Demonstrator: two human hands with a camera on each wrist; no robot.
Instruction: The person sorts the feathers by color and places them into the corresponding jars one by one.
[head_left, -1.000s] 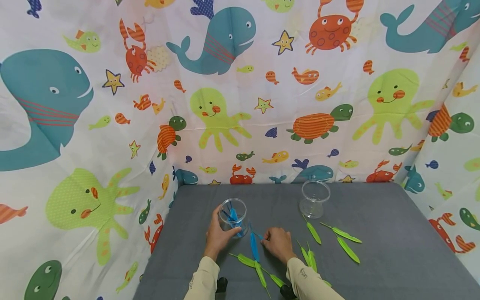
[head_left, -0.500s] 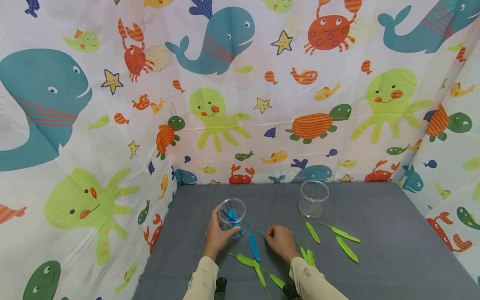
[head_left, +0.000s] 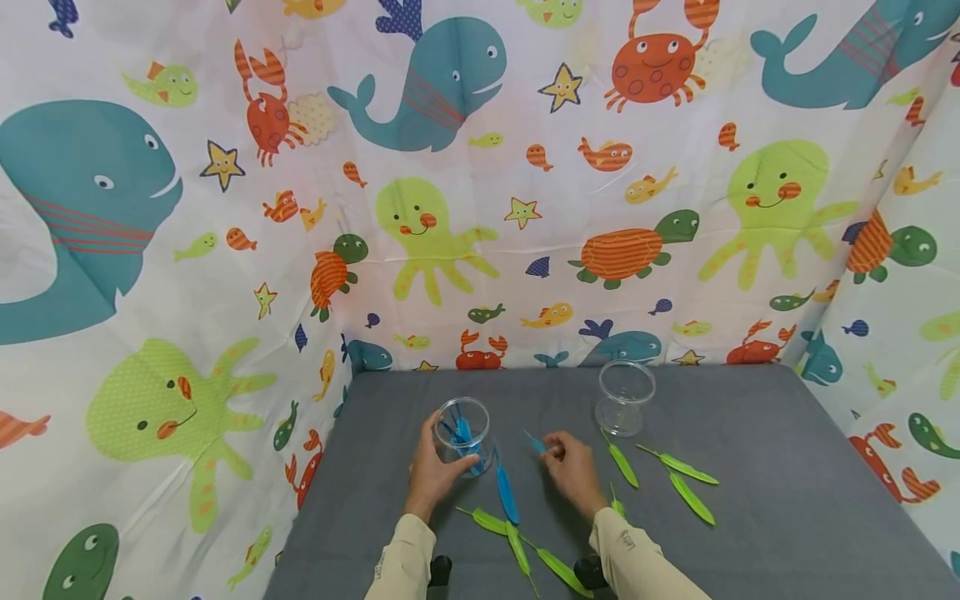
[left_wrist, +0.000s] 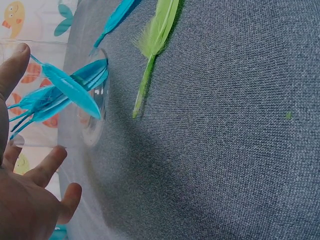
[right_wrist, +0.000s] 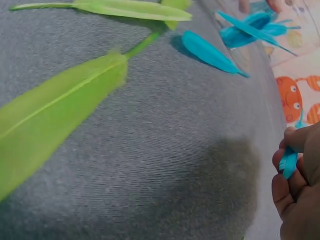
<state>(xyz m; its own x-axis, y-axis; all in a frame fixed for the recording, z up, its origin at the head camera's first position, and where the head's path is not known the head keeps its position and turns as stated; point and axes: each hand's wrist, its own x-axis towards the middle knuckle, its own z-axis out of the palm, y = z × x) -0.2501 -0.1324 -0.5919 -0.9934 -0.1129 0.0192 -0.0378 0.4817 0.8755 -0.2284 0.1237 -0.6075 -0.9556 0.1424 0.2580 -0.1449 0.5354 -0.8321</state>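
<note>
My left hand [head_left: 435,475] holds a clear cup [head_left: 485,432] around its side, thumb in front. Several blue feathers [left_wrist: 55,95] stand in that cup, leaning across one another. My right hand [head_left: 574,471] pinches another blue feather [head_left: 535,442] between thumb and fingers, its quill pointing up and left. In the right wrist view those fingers cover much of the pinched feather [right_wrist: 288,162]. One more blue feather [head_left: 507,495] lies on the grey cloth just right of the held cup, its tip close to a green feather [head_left: 517,546].
A second clear cup [head_left: 625,414] stands farther back on the right. Green feathers lie scattered, one [head_left: 621,463] in front of that cup, others [head_left: 692,497] to its right. More, such as a green feather [head_left: 558,571], lie between the forearms. Patterned fabric [head_left: 450,333] encloses the table.
My right hand has moved right and slightly away from me with the blue feather, off its spot beside the lying one. The left hand keeps its hold on the cup.
</note>
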